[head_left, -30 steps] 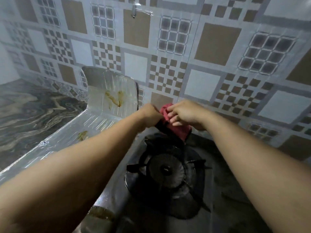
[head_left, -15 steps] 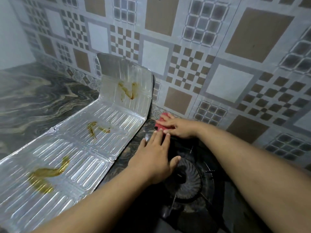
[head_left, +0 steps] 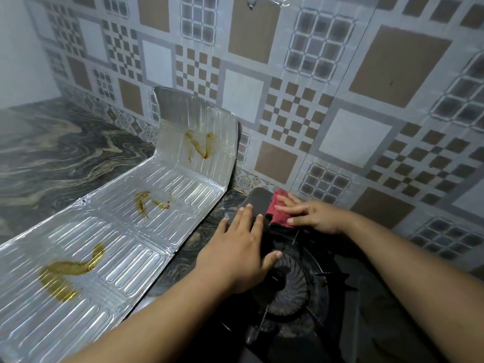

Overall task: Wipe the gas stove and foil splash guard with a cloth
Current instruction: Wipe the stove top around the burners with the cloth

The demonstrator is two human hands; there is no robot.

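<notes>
A black gas stove with a round burner fills the lower right. My right hand presses a red cloth flat onto the stove's far left corner, fingers straight. My left hand rests flat on the stove's left edge beside the burner, fingers spread. A silver foil splash guard lies on the counter to the left, its far panel bent up against the wall. It carries three yellow-brown grease smears.
A patterned tile wall rises right behind the stove. Dark marbled counter stretches left of the foil guard. A narrow strip of counter separates guard and stove.
Both hands held the cloth up over the burner a second ago. Since then the right hand has laid it on the stove's far corner and the left hand has come down flat.
</notes>
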